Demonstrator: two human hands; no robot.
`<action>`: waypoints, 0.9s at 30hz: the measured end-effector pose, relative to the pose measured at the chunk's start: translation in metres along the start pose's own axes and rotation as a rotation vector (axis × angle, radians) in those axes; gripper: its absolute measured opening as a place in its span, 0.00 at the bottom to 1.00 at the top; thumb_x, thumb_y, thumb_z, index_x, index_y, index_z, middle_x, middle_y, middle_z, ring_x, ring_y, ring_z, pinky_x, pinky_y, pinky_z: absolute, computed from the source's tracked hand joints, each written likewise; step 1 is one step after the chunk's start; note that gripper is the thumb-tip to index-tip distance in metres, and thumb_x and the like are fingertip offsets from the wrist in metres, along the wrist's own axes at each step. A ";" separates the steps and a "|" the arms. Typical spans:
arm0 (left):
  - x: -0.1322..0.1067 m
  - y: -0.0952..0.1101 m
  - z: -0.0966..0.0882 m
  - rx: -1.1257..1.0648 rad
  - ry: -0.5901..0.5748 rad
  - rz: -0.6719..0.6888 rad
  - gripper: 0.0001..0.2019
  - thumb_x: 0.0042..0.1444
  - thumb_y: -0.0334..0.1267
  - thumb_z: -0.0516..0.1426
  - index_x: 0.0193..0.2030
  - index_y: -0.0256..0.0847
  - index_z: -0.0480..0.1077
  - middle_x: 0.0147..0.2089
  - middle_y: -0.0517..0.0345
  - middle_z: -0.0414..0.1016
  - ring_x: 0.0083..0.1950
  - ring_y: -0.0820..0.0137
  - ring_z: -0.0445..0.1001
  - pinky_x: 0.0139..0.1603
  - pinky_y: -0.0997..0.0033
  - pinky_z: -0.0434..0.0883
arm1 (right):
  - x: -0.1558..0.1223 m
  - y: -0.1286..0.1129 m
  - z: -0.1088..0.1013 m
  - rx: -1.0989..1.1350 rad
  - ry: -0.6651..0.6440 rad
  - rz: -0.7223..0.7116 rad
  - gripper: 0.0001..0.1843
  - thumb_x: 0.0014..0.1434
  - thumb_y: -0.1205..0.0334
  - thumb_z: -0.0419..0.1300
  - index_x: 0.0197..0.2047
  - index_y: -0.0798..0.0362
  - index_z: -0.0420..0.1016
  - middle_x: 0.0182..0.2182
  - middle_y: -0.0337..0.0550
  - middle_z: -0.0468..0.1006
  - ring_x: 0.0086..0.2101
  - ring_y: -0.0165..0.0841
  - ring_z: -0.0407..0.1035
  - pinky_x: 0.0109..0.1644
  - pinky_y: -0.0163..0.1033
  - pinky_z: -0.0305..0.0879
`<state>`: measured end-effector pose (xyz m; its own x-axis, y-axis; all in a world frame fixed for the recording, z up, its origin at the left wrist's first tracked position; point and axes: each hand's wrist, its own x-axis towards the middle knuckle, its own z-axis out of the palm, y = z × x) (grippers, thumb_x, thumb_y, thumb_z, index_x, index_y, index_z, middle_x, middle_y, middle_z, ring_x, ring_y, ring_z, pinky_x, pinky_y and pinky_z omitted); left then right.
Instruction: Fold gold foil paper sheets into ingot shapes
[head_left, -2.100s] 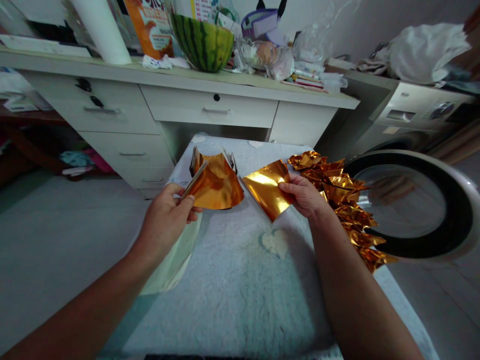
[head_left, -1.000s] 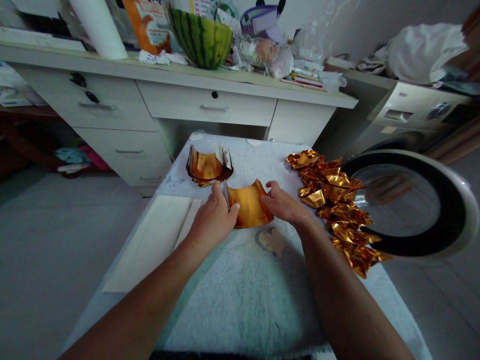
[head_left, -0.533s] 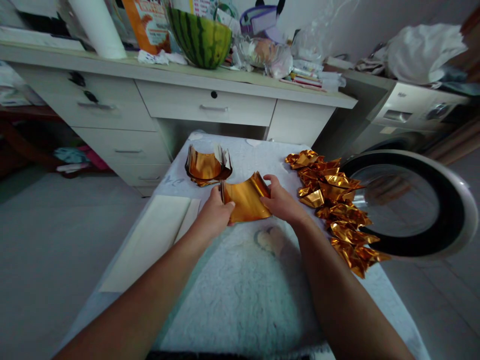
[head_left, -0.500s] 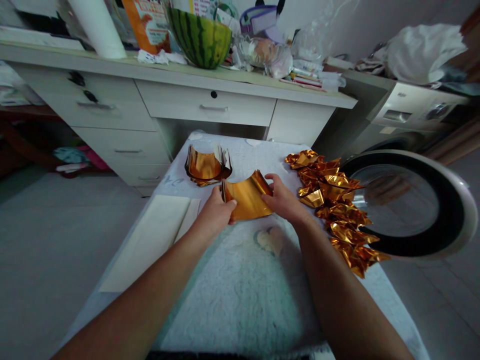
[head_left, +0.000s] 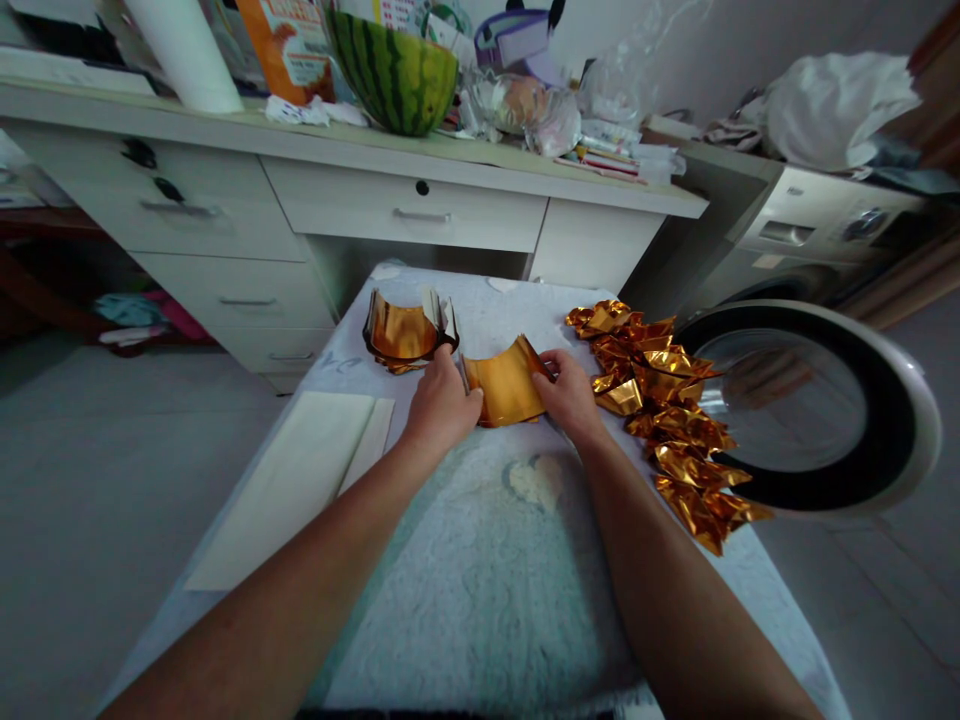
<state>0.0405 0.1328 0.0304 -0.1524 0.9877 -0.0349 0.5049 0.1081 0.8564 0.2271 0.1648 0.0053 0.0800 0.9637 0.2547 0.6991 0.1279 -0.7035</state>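
Note:
A curved sheet of gold foil paper [head_left: 506,388] lies between my two hands on the white towel-covered surface [head_left: 480,580]. My left hand [head_left: 442,405] grips its left edge with closed fingers. My right hand [head_left: 570,392] pinches its right edge. A curled stack of gold foil sheets [head_left: 401,333] sits just behind my left hand. A row of folded gold foil pieces [head_left: 664,400] runs along the right side, next to my right hand.
A cream paper pad [head_left: 292,480] lies at the left of the surface. Behind stands a white desk [head_left: 420,205] with drawers, a watermelon half [head_left: 394,65] and clutter. An open washing machine door [head_left: 810,410] juts in at the right.
Two seconds ago my left hand held the foil stack and my right a single sheet. The stack was set down, both hands took the sheet, and it has since shifted slightly forward.

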 end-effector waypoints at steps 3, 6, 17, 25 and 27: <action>0.002 0.000 -0.003 0.166 0.008 0.104 0.29 0.50 0.24 0.58 0.60 0.37 0.59 0.65 0.36 0.64 0.70 0.51 0.59 0.67 0.53 0.59 | -0.001 -0.002 0.001 -0.013 -0.005 -0.014 0.14 0.53 0.64 0.55 0.43 0.52 0.73 0.33 0.43 0.77 0.34 0.37 0.70 0.37 0.39 0.61; 0.006 -0.005 -0.002 0.162 -0.020 0.078 0.23 0.53 0.25 0.56 0.57 0.39 0.62 0.59 0.41 0.71 0.65 0.53 0.67 0.63 0.55 0.63 | -0.002 -0.002 0.001 -0.018 -0.002 -0.014 0.14 0.54 0.64 0.54 0.44 0.53 0.74 0.32 0.42 0.77 0.32 0.36 0.69 0.36 0.38 0.60; 0.011 -0.008 0.012 -0.149 -0.117 -0.121 0.26 0.49 0.28 0.55 0.57 0.42 0.61 0.50 0.44 0.78 0.36 0.60 0.80 0.25 0.70 0.73 | 0.000 0.005 0.008 0.135 0.103 0.011 0.12 0.55 0.61 0.55 0.42 0.52 0.73 0.32 0.44 0.78 0.33 0.38 0.71 0.38 0.40 0.63; 0.008 0.013 0.018 -0.342 -0.138 -0.197 0.23 0.49 0.26 0.54 0.53 0.42 0.63 0.53 0.45 0.76 0.38 0.61 0.79 0.22 0.73 0.71 | 0.003 0.011 0.005 0.159 0.228 0.029 0.13 0.54 0.61 0.57 0.44 0.52 0.66 0.35 0.43 0.74 0.31 0.34 0.66 0.38 0.39 0.63; 0.007 0.014 0.018 -0.369 -0.141 -0.218 0.22 0.50 0.26 0.54 0.53 0.41 0.63 0.53 0.44 0.76 0.37 0.63 0.79 0.21 0.74 0.71 | 0.002 0.009 0.002 0.085 0.314 -0.022 0.10 0.53 0.63 0.57 0.40 0.51 0.65 0.37 0.44 0.72 0.32 0.33 0.65 0.40 0.39 0.62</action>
<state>0.0620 0.1437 0.0330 -0.0909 0.9549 -0.2827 0.1329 0.2930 0.9468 0.2319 0.1687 -0.0020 0.2900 0.8426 0.4537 0.6425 0.1799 -0.7449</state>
